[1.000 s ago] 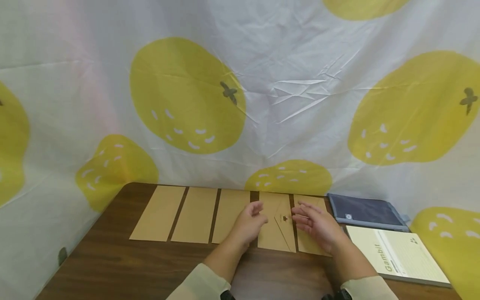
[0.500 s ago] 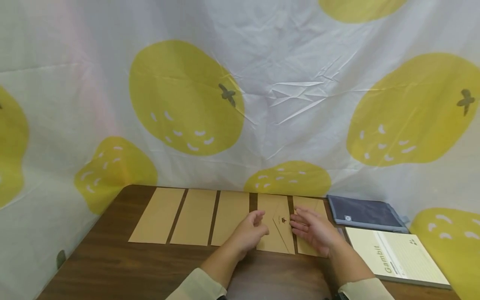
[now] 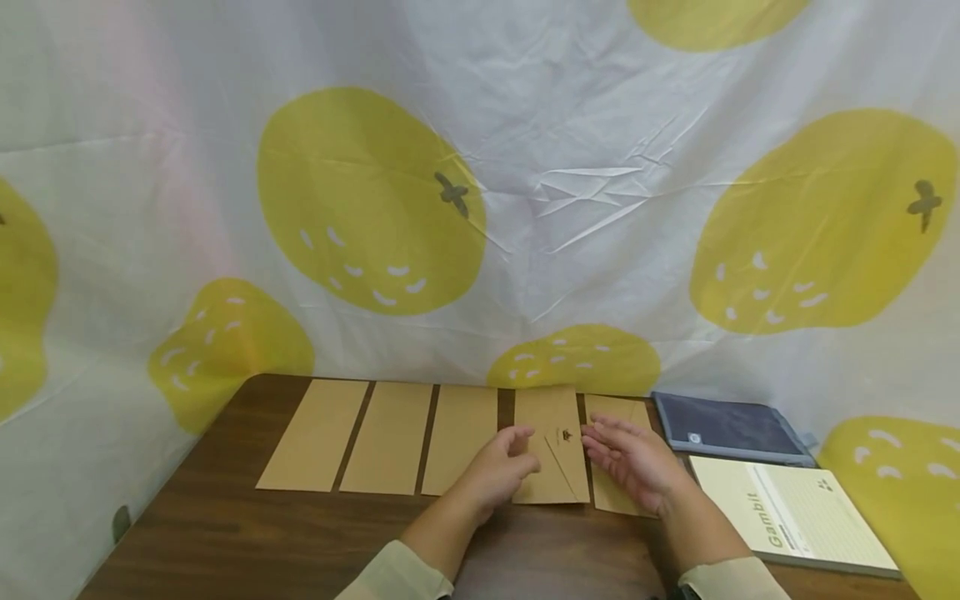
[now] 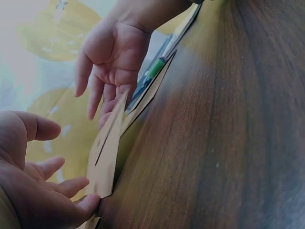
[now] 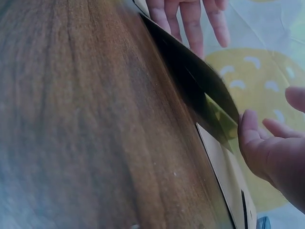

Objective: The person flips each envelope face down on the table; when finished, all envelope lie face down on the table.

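Observation:
A kraft-paper envelope point(image 3: 546, 479) with a pointed flap and a small dark crown print lies between my two hands, fourth in a row on the table. Its right edge is raised, so the envelope point(image 5: 209, 78) slants above the wood in the right wrist view. At that raised edge, the fingertips of my right hand point(image 3: 633, 462) touch the paper, thumb apart. On the opposite side my left hand point(image 3: 491, 475) has loosely bent fingers at the left edge, its thumb held away. A fifth envelope point(image 3: 611, 492) lies flat, partly covered by my right hand.
Several plain envelopes point(image 3: 311, 437) lie side by side to the left. At the right are a dark blue zip pouch point(image 3: 735, 427) and a cream notepad point(image 3: 802, 517) marked Gambit. A lemon-print curtain point(image 3: 585, 250) hangs behind the brown wooden table point(image 3: 300, 542).
The fourth envelope lay flat before; now its right edge has come up at my right hand's fingertips. Both hands have stayed nearly in place, after a slight shift.

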The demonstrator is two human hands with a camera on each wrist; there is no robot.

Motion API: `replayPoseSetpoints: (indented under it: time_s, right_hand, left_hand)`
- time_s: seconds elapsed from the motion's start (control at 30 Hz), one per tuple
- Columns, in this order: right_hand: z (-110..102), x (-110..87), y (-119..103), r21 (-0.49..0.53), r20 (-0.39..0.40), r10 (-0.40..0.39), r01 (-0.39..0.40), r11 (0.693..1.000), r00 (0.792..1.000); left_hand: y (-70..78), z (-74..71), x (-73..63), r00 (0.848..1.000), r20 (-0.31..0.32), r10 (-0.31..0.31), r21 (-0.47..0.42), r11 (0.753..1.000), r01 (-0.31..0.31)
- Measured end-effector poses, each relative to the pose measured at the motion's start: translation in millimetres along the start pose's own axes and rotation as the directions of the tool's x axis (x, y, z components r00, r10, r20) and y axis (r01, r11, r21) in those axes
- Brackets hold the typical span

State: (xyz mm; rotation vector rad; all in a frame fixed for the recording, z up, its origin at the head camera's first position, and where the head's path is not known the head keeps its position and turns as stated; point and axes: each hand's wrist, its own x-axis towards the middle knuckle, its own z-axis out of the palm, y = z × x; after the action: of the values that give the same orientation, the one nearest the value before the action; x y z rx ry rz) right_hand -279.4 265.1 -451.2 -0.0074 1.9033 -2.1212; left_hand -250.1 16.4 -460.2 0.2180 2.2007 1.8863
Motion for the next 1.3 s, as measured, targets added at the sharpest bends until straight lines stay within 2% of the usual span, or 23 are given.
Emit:
replayPoseSetpoints:
  time_s: [0.4, 0.8, 1.03, 1.3]
  right_hand:
    - [6, 0.1, 7, -0.119, 0.079, -0.06, 0.069, 0.99, 0.995]
    - [27, -9.6, -4, -0.11, 0.091, -0.046, 0.056, 0.992, 0.995]
    - [38, -13.7, -5, -0.056, 0.134, -0.06, 0.068, 0.996, 0.989]
    - [41, -13.9, -1, -0.06, 0.15, -0.059, 0.069, 0.996, 0.987]
  left_hand:
    - [0.9, 4.8, -0.4, 0.998, 0.05, 0.03, -0.021, 0.999, -0.029]
    - [2.9, 7.8, -1.2, 0.992, 0.099, 0.077, -0.044, 0.996, -0.073]
    - [6.8, 12.9, -4.5, 0.992, 0.088, 0.087, -0.09, 0.993, -0.079]
    - [8.6, 13.3, -4.3, 0.99, 0.088, 0.106, -0.135, 0.986, -0.094]
